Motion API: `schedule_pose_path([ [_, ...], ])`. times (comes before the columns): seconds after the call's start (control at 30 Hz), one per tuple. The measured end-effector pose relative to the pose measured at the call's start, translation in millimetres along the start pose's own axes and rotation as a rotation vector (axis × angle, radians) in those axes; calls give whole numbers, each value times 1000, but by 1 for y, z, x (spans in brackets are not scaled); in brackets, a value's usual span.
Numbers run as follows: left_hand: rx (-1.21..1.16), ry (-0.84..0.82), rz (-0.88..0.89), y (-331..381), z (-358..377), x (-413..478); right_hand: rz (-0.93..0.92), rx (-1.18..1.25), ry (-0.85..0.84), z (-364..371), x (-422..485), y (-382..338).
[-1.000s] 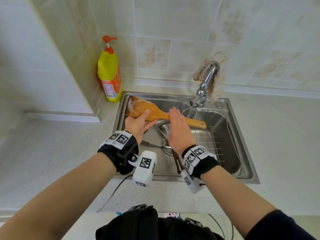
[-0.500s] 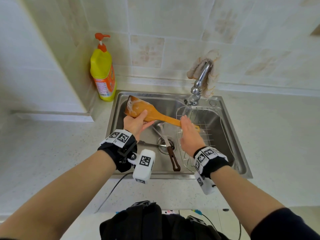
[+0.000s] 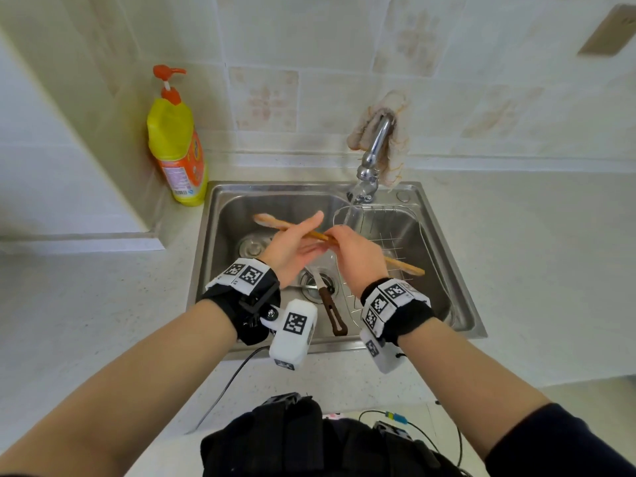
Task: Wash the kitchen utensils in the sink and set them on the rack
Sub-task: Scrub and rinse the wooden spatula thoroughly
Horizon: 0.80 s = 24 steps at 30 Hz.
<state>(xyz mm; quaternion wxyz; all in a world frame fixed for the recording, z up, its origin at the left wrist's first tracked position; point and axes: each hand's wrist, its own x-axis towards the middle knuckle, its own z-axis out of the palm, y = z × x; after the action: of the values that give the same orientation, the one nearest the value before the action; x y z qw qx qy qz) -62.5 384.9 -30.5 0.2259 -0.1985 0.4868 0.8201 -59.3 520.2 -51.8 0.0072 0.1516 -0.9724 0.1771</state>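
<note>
Washing sink (image 3: 220, 256): steel basin set in the pale counter; over it the spatula has rolled from broad face up to edge-on within the last second, which I read as one side scrubbed and a turn or handover begun
Rack (image 3: 409, 235): wire basket filling the sink's right half; open air above it, its raised rim the only edge to clear on the way in
Faucet (image 3: 373, 156): spout ends above the rack's back-left corner, close behind the hands, so the free room lies to the right and toward the front
Wooden spatula (image 3: 318, 235): held in the air above the basin, blade to the left, handle end hanging over the rack
Right hand (image 3: 358, 256): lay flat along the handle a second ago, now its fingers are curled round it and it carries the tool
Left hand (image 3: 292, 251): gripped near the blade before, now lies palm up with fingers straight, the shaft merely resting across them
Brown-handled knife (image 3: 332, 311): lies on the basin floor across the drain, handle toward the front wall, well below the hands, probably next for washing
</note>
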Motion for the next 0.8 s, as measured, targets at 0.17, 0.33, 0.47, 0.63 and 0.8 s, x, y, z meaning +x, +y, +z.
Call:
schedule_pose_path([
  [0.17, -153, 244, 82, 5, 3, 4, -135, -11, -90, 5, -6, 19],
  [0.33, -180, 395, 170, 6, 5, 11, 180, 53, -242, 16, -14, 44],
  [0.47, -194, 478, 227, -5, 16, 14, -109, 293, -181, 27, 7, -6],
  [0.63, -300, 546, 273, 0, 5, 15, 52, 227, -298, 39, 3, 37],
  [0.8, -227, 517, 271, -3, 18, 24, 39, 229, -344, 29, 18, 35],
])
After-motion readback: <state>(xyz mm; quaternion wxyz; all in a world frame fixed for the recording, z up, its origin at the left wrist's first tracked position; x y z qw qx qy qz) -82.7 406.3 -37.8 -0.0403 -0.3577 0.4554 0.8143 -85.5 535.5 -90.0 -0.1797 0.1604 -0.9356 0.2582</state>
